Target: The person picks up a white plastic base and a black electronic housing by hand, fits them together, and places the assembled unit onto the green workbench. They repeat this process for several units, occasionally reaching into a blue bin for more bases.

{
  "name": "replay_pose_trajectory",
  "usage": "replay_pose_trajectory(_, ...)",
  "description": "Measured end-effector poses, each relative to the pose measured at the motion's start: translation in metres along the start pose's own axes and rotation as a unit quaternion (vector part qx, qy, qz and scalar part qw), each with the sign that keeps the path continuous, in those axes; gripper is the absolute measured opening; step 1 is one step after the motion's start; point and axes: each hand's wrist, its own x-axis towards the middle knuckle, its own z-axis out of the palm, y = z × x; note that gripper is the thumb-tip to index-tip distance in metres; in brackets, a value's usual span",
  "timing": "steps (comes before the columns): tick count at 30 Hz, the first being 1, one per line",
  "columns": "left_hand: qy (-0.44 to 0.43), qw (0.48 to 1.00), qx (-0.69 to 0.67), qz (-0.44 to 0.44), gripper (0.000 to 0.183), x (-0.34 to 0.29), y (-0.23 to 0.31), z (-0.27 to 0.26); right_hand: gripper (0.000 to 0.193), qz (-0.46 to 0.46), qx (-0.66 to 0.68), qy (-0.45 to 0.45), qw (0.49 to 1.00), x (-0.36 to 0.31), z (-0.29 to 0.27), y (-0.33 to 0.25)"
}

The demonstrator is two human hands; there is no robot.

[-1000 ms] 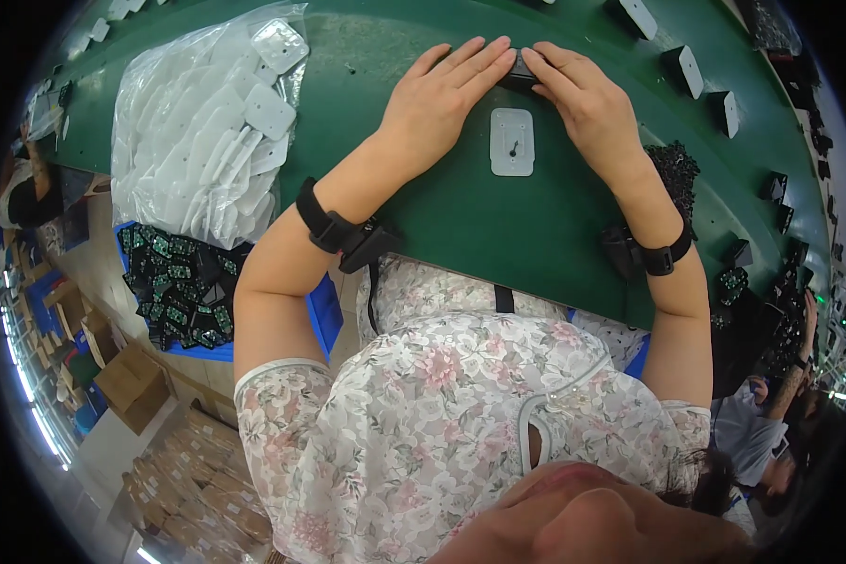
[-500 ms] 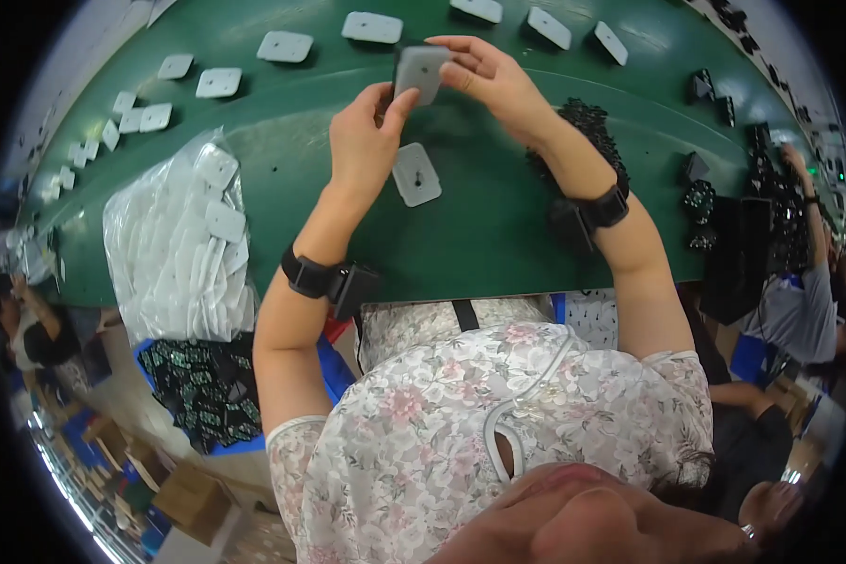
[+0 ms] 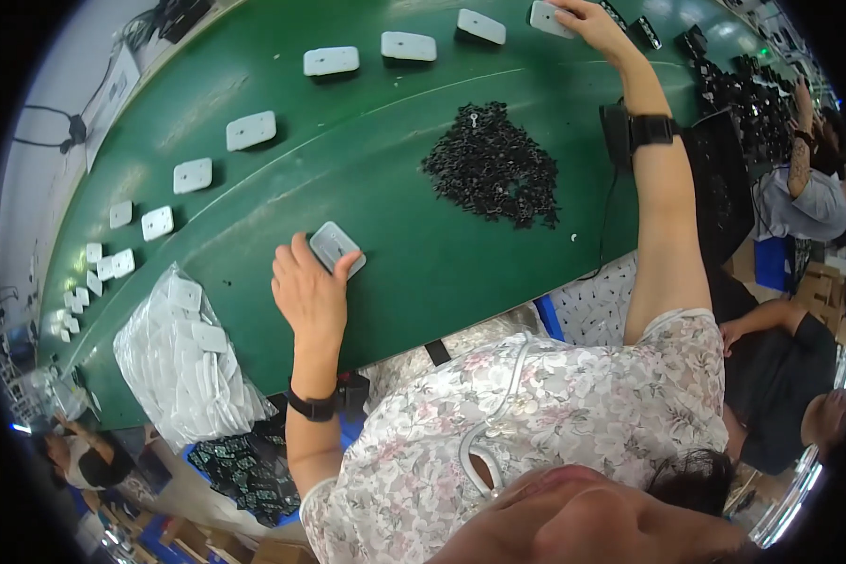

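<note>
My left hand (image 3: 310, 289) rests on the table with its thumb and fingers around the edges of a white plastic cover (image 3: 333, 246). That cover is rounded at the corners and lies flat, its recessed inside facing up. My right arm reaches to the far edge, where my right hand (image 3: 596, 30) grips a white rounded case (image 3: 547, 19) at the end of a curved row. Other white cases, such as one nearby (image 3: 481, 27) and one further left (image 3: 251, 132), stand along that row. Between my arms lies a heap of small black parts (image 3: 493, 164).
On the left, a clear plastic bag (image 3: 174, 367) of white covers lies on the green table (image 3: 367, 179). Below it, a blue bin holds dark circuit boards (image 3: 244, 475). Black parts (image 3: 752, 103) crowd the far right, near another person (image 3: 804, 202).
My hands have separated. My right hand has carried the case to the far row; my left hand has come down onto the cover on the table. The whole view has shifted.
</note>
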Motion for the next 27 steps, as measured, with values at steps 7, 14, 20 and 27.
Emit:
replay_pose_trajectory(7,-0.004,0.999,0.038,-0.02,0.076,0.003,0.018,0.004,0.029,0.101,-0.098,-0.194,0.971,0.036,-0.001,0.007)
replay_pose_trajectory(14,-0.005,0.998,-0.059,0.008,0.07,0.0,0.011,-0.004,0.026,-0.033,-0.269,-0.097,0.958,0.008,-0.049,0.02)
replay_pose_trajectory(20,0.012,0.987,-0.157,0.021,0.066,-0.021,-0.012,-0.001,0.047,-0.099,-0.438,-0.266,0.853,-0.115,-0.074,-0.028)
replay_pose_trajectory(27,0.055,0.983,-0.173,0.037,0.058,-0.027,-0.03,0.008,0.032,-0.063,-0.338,-0.208,0.916,-0.128,-0.058,-0.004)
